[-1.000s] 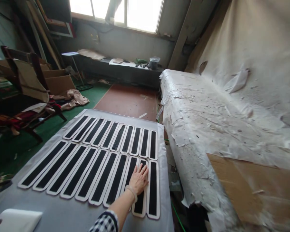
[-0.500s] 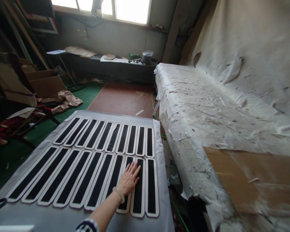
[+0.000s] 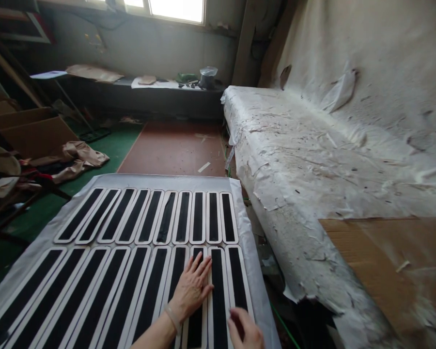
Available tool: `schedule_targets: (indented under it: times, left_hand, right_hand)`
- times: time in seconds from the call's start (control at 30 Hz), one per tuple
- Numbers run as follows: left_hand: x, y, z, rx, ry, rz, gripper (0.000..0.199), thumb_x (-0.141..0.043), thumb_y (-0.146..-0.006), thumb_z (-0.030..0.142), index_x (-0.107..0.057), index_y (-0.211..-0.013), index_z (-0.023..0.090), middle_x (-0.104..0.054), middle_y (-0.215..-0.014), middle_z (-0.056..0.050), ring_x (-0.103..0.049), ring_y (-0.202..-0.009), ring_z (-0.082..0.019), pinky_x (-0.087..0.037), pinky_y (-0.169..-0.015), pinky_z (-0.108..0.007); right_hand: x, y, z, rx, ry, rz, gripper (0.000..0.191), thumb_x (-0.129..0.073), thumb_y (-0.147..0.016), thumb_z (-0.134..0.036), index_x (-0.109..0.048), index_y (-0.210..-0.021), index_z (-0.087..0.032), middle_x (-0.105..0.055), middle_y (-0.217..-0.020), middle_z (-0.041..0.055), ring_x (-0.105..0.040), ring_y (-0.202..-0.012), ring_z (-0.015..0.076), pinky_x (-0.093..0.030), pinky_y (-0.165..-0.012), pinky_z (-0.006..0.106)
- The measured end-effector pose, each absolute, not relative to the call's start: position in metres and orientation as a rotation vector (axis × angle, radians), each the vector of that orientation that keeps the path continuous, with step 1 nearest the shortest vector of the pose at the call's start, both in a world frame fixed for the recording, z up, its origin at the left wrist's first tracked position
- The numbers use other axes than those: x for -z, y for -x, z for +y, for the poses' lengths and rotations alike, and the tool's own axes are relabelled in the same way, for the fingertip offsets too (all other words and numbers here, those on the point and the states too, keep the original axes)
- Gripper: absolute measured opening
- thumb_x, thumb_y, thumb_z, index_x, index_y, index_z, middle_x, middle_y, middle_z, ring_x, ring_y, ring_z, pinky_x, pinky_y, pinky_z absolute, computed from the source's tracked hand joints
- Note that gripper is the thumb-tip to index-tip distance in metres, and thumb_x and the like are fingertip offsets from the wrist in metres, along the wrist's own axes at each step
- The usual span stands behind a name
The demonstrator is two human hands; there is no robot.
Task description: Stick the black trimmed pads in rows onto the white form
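two rows of black-centred white strips (image 3: 198, 218) lie on the cloth-covered worktop (image 3: 160, 181), one along its far edge, the other nearer. the left hand (image 3: 189, 288) (a pale bracelet (image 3: 173, 319) circles its wrist) lies palm down on the nearer row's third strip from the right edge, fingers slightly apart. the right hand (image 3: 245, 330) is near that edge, fingers curled; whether thumb and forefinger meet, i cannot tell.

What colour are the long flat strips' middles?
Black on the pale-edged strips, shown best in the head view.
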State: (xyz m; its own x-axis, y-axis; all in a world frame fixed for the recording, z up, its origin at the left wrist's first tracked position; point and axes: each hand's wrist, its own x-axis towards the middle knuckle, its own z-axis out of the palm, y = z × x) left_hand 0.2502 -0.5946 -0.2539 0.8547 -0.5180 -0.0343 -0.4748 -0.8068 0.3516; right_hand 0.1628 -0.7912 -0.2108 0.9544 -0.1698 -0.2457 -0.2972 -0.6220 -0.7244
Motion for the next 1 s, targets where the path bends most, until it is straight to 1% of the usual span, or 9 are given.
schedule_targets:
  times: [0.03,0.07,0.1,0.2,0.3,0.43,0.6,0.7,1.0]
  left_hand:
    - [0.256,-0.251,-0.594,0.179,-2.694,-0.745,0.074,-0.054,-0.089,0.043,-0.015,-0.149,0.027,-0.023,-0.155,-0.001,-0.019,-0.141,-0.032,-0.028,-0.112,-0.056]
    - [0.258,-0.251,-0.593,0.177,-2.690,-0.746,0.075,-0.054,-0.088,0.043,-0.014,-0.149,0.026,-0.023,-0.155,-0.001,-0.019,-0.141,-0.033,-0.027,-0.112,-0.057]
    - [0.260,-0.253,-0.592,0.178,-2.684,-0.749,0.074,-0.054,-0.088,0.042,-0.015,-0.149,0.026,-0.024,-0.154,-0.001,-0.019,-0.141,-0.033,-0.027,-0.112,-0.058]
    - [0.264,-0.265,-0.586,0.198,-2.649,-0.775,0.073,-0.055,-0.087,0.043,-0.020,-0.149,0.027,-0.029,-0.153,-0.001,-0.022,-0.140,-0.033,-0.026,-0.113,-0.057]
    - [0.264,-0.284,-0.575,0.206,-2.625,-0.763,0.080,-0.061,-0.082,0.046,-0.021,-0.148,0.025,-0.028,-0.153,-0.004,-0.021,-0.141,-0.033,-0.024,-0.114,-0.055]
    - [0.261,-0.304,-0.564,0.234,-2.579,-0.792,0.088,-0.064,-0.076,0.052,-0.020,-0.148,0.025,-0.029,-0.153,-0.006,-0.021,-0.141,-0.032,-0.020,-0.115,-0.053]
    - [0.257,-0.308,-0.564,0.241,-2.572,-0.746,0.084,-0.063,-0.076,0.052,-0.026,-0.147,0.026,-0.037,-0.149,-0.006,-0.023,-0.140,-0.032,-0.015,-0.116,-0.054]
    - [0.258,-0.306,-0.565,0.218,-2.562,-0.745,0.081,-0.060,-0.078,0.054,-0.026,-0.146,0.027,-0.037,-0.149,-0.006,-0.024,-0.139,-0.032,-0.015,-0.116,-0.055]
    - [0.259,-0.304,-0.565,0.250,-2.568,-0.750,0.081,-0.060,-0.080,0.053,-0.022,-0.148,0.028,-0.033,-0.151,-0.004,-0.021,-0.141,-0.029,-0.015,-0.117,-0.052]
  right_hand:
    - [0.213,-0.184,-0.782,-0.203,2.250,0.274,0.023,-0.045,-0.086,-0.037,-0.063,-0.094,-0.026,-0.066,-0.089,0.0032,-0.064,-0.081,0.0174,-0.055,-0.074,0.033]
    - [0.216,-0.206,-0.774,-0.276,2.283,0.204,0.025,-0.039,-0.087,-0.030,-0.061,-0.097,-0.024,-0.066,-0.091,0.0048,-0.064,-0.079,0.0171,-0.054,-0.075,0.031]
    - [0.219,-0.229,-0.767,-0.276,2.309,0.199,0.025,-0.040,-0.085,-0.026,-0.060,-0.100,-0.022,-0.065,-0.093,0.0062,-0.064,-0.081,0.0177,-0.053,-0.076,0.030]
    - [0.228,-0.285,-0.751,-0.274,2.383,0.235,0.030,-0.047,-0.079,-0.017,-0.055,-0.109,-0.019,-0.059,-0.110,0.0106,-0.061,-0.100,0.0207,-0.047,-0.090,0.030]
    - [0.237,-0.313,-0.742,-0.319,2.469,0.310,0.033,-0.055,-0.076,-0.017,-0.053,-0.109,-0.020,-0.054,-0.116,0.0122,-0.061,-0.099,0.0245,-0.046,-0.086,0.035]
    - [0.242,-0.323,-0.737,-0.382,2.536,0.386,0.028,-0.061,-0.075,-0.021,-0.051,-0.101,-0.023,-0.053,-0.109,0.0073,-0.062,-0.090,0.0210,-0.045,-0.076,0.031]
    - [0.240,-0.339,-0.744,-0.443,2.546,0.364,0.022,-0.065,-0.072,-0.019,-0.050,-0.087,-0.023,-0.051,-0.092,0.0017,-0.059,-0.084,0.0167,-0.041,-0.073,0.026]
    - [0.242,-0.349,-0.751,-0.481,2.539,0.311,0.019,-0.064,-0.072,-0.015,-0.051,-0.083,-0.023,-0.052,-0.088,0.0005,-0.057,-0.083,0.0155,-0.040,-0.071,0.025]
    - [0.246,-0.359,-0.765,-0.561,2.495,0.197,0.010,-0.061,-0.075,-0.012,-0.053,-0.079,-0.017,-0.054,-0.083,-0.0006,-0.054,-0.080,0.0148,-0.042,-0.074,0.029]
